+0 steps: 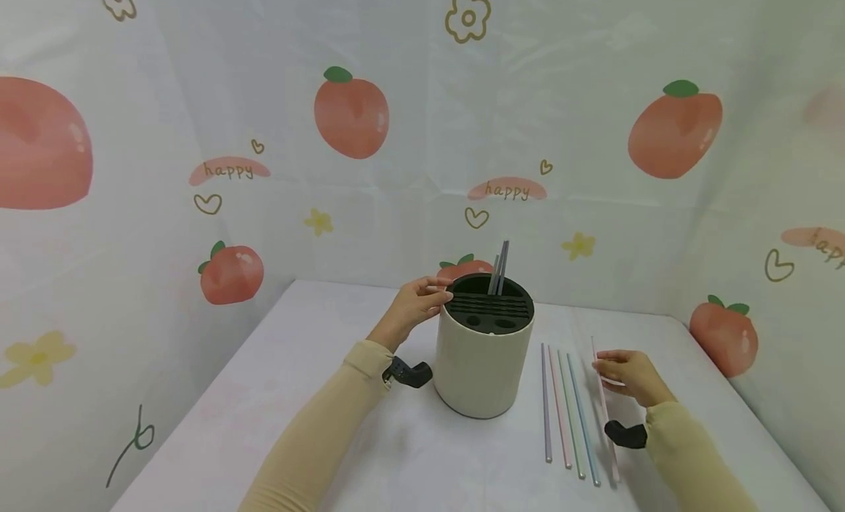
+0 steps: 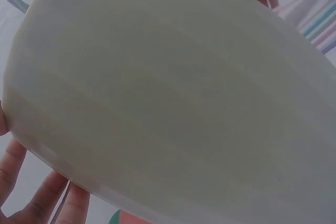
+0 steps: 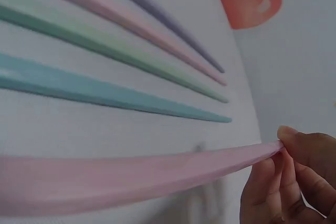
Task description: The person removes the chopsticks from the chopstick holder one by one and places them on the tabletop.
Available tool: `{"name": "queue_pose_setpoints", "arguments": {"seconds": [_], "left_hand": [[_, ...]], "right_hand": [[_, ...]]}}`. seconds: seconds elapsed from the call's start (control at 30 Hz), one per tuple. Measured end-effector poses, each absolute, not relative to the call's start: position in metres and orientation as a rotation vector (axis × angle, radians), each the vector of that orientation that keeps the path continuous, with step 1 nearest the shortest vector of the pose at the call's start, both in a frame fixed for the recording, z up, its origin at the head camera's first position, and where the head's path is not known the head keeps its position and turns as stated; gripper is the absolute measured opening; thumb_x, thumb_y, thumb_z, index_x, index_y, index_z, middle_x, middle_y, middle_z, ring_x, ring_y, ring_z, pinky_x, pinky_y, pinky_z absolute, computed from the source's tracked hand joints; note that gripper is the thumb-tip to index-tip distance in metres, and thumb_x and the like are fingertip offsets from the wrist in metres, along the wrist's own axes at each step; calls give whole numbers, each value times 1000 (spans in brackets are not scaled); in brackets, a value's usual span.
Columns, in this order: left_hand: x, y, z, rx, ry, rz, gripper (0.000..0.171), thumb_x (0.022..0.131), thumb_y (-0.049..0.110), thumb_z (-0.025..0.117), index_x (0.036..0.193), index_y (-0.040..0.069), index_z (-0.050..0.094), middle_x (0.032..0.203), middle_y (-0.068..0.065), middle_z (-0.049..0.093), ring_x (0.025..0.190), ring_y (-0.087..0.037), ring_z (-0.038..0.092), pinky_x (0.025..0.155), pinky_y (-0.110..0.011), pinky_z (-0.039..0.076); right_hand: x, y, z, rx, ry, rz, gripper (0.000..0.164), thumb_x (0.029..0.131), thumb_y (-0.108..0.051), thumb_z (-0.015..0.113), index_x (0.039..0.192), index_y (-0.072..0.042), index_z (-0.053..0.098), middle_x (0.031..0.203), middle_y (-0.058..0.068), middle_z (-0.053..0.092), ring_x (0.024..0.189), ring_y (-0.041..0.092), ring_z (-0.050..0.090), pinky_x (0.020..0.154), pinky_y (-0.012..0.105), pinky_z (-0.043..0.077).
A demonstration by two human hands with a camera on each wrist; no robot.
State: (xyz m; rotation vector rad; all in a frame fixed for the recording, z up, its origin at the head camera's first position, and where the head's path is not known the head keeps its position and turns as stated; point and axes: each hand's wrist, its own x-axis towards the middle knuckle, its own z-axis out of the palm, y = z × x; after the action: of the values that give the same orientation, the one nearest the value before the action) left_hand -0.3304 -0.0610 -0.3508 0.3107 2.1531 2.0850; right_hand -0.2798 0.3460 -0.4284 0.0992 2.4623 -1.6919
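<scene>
A cream-white utensil holder with a black slotted top stands upright on the table. Several greyish sticks lean inside its rear compartment. My left hand touches the holder's upper left side, fingers fairly straight and thumb by the rim; the left wrist view shows the fingertips at the wall's edge. At the right, my right hand pinches a pink chopstick near its narrow end between thumb and fingers. Beside it lie a blue chopstick, a green one, another pink one and a purple one.
The white table meets a fruit-patterned cloth at the back and sides. The loose chopsticks lie roughly parallel between the holder and my right hand. Black wrist devices project from both cuffs.
</scene>
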Motion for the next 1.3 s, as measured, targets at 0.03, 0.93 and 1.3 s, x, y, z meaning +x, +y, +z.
{"name": "queue_pose_setpoints", "arguments": {"seconds": [0.03,0.93,1.3], "left_hand": [[-330,-61,-351,310,2151,2084,33,90,16,69,122,8,64,106,-6,58,99,-16,60,101,-40,49],[-326,-60,-350,325,2167,2063,32,91,16,68,122,9,63,112,-8,60,104,-17,61,101,-40,49],[-328,-61,-352,320,2154,2093,32,91,14,68,121,9,64,109,-7,59,103,-17,60,99,-38,50]], "right_hand": [[-279,345,-432,119,2464,-1674,49,95,-12,61,126,22,44,94,-1,69,81,9,65,72,27,58],[-287,333,-459,301,2538,-1521,33,84,0,69,107,19,55,78,3,65,67,10,60,60,25,56],[-288,331,-458,294,2538,-1502,33,84,0,70,108,18,54,80,4,65,66,9,60,61,25,57]]}}
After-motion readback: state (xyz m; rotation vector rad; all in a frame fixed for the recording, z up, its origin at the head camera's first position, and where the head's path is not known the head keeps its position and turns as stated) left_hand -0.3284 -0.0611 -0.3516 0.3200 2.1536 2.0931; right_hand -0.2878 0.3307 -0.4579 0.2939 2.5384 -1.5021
